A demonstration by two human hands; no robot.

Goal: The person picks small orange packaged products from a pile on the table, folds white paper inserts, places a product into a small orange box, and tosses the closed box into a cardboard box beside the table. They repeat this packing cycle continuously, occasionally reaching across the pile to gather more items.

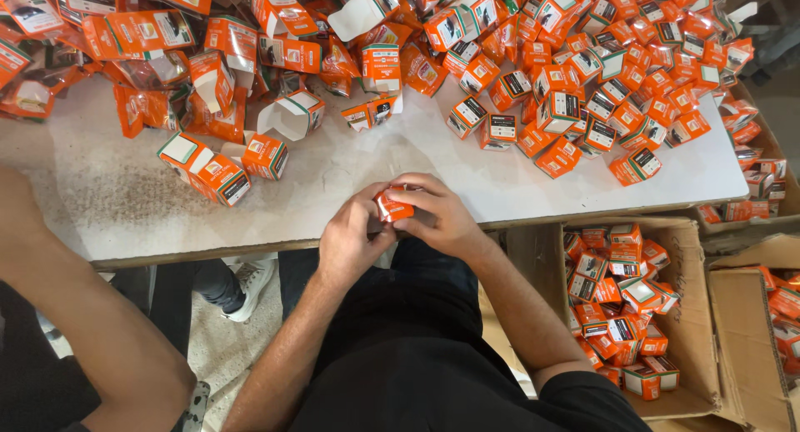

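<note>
At the far left edge of the view, another person's bare forearm (79, 315) comes in over the corner of the white table (125, 207), with a white sneaker (250, 286) showing on the floor beneath the table edge. Toward the left of the tabletop lies a loose heap of flattened orange packaging (125, 57), much of it unfolded or crumpled, and just in front of it stand two closed orange boxes (218, 178) beside an open white-sided carton (287, 115).

Near the middle, at the table's front edge, the person's left hand (350, 240) is curled closed around the near side of a small orange box (392, 207), fingertips pressing on it. The right hand (437, 219) wraps over the same box from the other side (its fingers arch across the top, so most of the box is hidden), and the two hands touch each other around it. The box is held just above the table edge, in front of the person's dark shirt.

Farther right, a dense pile of small assembled orange boxes (583, 82) covers the table's back right part, reaching almost to its right end. Below the table's right corner sits a cardboard carton (696, 315) packed with more of the same boxes, and a second carton (754, 315) stands just beside it at the frame's right edge.
</note>
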